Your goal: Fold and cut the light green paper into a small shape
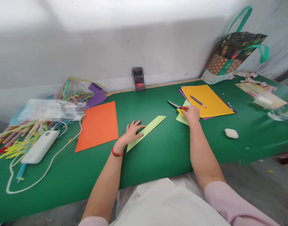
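My left hand (132,134) rests with spread fingers on a long light green paper strip (151,129) lying slantwise on the table. Over to the right, my right hand (192,113) is closed around the handles of a pair of scissors (177,106), red and yellow at the grip. Their blades point to the left, away from the strip. Beneath the scissors lies another piece of light green paper (181,119), partly covered by my hand. Close by is a stack of yellow paper (212,100) with a pen (197,101) on top.
An orange sheet (98,127) lies left of my left hand. Further left are a white power bank (41,147), its cable, and a heap of colourful paper strips (15,138). A white earbud case (231,133) sits at right; a shopping bag (226,59) stands behind on the green table (155,163).
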Available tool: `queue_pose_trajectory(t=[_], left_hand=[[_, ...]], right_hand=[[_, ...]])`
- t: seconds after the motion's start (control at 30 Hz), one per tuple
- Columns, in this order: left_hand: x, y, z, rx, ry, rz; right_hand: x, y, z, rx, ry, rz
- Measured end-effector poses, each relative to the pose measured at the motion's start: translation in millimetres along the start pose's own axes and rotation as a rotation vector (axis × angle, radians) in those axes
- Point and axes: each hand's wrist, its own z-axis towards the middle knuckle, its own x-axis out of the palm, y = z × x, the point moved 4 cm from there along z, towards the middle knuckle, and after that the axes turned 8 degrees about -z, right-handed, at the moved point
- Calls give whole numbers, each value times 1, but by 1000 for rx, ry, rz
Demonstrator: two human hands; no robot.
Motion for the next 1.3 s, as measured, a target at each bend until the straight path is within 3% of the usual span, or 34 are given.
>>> queue_pose_trajectory(t=[0.23,0.33,0.5,0.57,0.67,0.77,0.83,0.9,1.0,1.1,1.2,1.23,1.27,1.3], left_hand=[[0,-1,0,-49,-51,-53],[1,-3,1,-46,-83,-62],[0,-4,0,-19,-139,-82],[-2,-5,0,0,-196,-111],[-3,-4,0,1,-266,-205],[-6,2,2,-88,-363,-326],[-10,6,3,-121,-485,-458],[-14,9,4,-108,-584,-633],[-16,9,4,-92,-624,-793],[-12,4,4,-94,-576,-753],[-6,-5,4,-35,-490,-694],[-4,-8,4,-9,-463,-682],[-3,-10,4,11,-445,-669],[-2,-12,3,21,-437,-656]], right_hand=[[-3,20,-8,-74,-57,188],[7,44,-21,-153,14,324],[30,86,-50,-466,113,437],[32,90,-54,-505,105,470],[25,82,-48,-443,14,520],[18,66,-35,-267,-92,642],[20,58,-28,-132,-70,745],[26,58,-27,-35,65,856],[30,76,-43,-80,458,1028],[24,104,-83,-359,1063,1128],[21,115,-119,-563,1646,1002],[23,114,-120,-543,1708,983],[28,112,-113,-474,1671,1014],[34,109,-96,-345,1467,1134]])
